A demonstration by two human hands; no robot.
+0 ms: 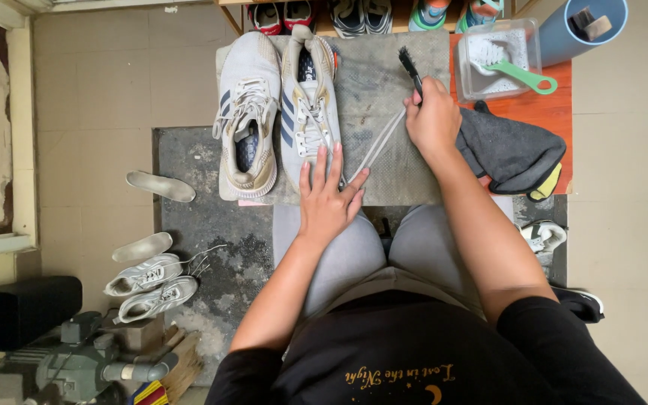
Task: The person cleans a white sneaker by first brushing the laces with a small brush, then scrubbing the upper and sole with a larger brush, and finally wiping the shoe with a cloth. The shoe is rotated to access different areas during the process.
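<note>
My left hand (329, 196) lies flat on the grey mat (384, 82), fingers spread, pinning one end of a white shoelace (378, 144) beside the heel of a white striped sneaker (307, 105). My right hand (434, 116) grips a black-bristled brush (410, 67) and also holds the lace's far end, so the lace runs taut between both hands. A second white sneaker (247, 112) lies to the left of the first, laces loose.
A dark grey cloth (511, 150) rests on the red surface at right. A clear plastic tub (498, 56) holds a green-handled brush. Two insoles (160, 185) and another pair of white sneakers (148, 285) lie on the floor at left. More shoes line the back shelf.
</note>
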